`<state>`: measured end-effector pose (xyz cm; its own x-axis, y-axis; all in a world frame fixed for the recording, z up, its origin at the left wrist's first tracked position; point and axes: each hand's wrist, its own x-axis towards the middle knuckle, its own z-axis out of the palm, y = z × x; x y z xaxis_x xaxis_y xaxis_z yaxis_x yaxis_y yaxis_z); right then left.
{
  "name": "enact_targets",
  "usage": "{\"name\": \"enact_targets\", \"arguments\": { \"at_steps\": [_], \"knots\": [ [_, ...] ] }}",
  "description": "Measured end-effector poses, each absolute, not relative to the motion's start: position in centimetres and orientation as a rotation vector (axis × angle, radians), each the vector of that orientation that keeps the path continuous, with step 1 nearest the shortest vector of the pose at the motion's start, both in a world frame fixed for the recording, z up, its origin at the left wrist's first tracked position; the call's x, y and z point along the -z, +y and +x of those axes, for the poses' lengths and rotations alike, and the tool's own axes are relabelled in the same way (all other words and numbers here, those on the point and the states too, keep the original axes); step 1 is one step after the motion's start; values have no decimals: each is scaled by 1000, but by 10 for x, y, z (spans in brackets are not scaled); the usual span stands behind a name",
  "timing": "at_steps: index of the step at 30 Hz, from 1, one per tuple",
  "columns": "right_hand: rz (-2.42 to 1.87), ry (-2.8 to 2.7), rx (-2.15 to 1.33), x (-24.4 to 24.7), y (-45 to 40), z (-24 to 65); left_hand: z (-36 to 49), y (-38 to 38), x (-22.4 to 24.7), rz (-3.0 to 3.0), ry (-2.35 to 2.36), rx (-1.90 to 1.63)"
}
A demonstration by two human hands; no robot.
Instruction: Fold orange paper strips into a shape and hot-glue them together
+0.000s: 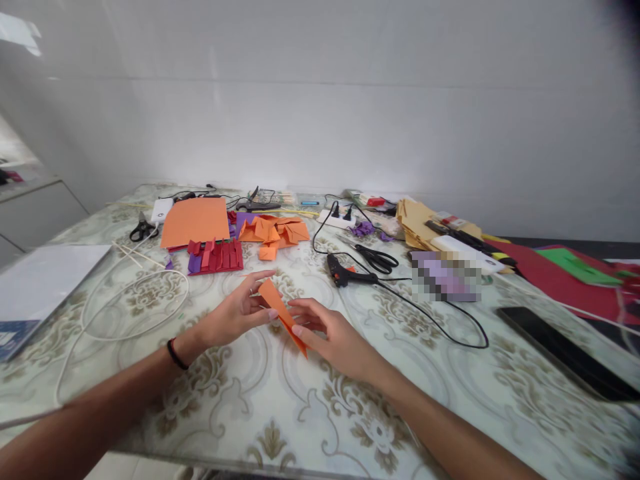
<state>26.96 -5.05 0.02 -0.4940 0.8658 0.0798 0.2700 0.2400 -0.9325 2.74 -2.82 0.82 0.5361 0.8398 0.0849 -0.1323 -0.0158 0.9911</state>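
A narrow folded strip of orange paper (283, 313) is held slantwise above the patterned tablecloth, its upper end tilted to the left. My left hand (240, 310) grips its upper left side, with the thumb on the near face and a dark band round the wrist. My right hand (333, 337) pinches its lower right part between thumb and fingers. Beyond my hands lie a small orange folded piece (267, 253), a pile of folded orange pieces (275, 230) and a row of red folded pieces (220, 257).
A black glue gun (345, 272) with its cable, black-handled scissors (377, 259) and a dark phone (565, 350) lie to the right. Orange sheets (195, 223), smaller scissors (143, 229) and a looped white cable (187, 283) are at the left. A power strip (337, 218) stands behind.
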Motion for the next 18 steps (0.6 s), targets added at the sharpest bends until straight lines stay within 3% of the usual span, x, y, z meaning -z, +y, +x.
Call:
{"name": "enact_targets", "arguments": {
  "at_steps": [18],
  "knots": [
    [-1218, -1912, -937, -15, -48, 273, 20, -24, -13, 1474, 844, -835]
  ]
}}
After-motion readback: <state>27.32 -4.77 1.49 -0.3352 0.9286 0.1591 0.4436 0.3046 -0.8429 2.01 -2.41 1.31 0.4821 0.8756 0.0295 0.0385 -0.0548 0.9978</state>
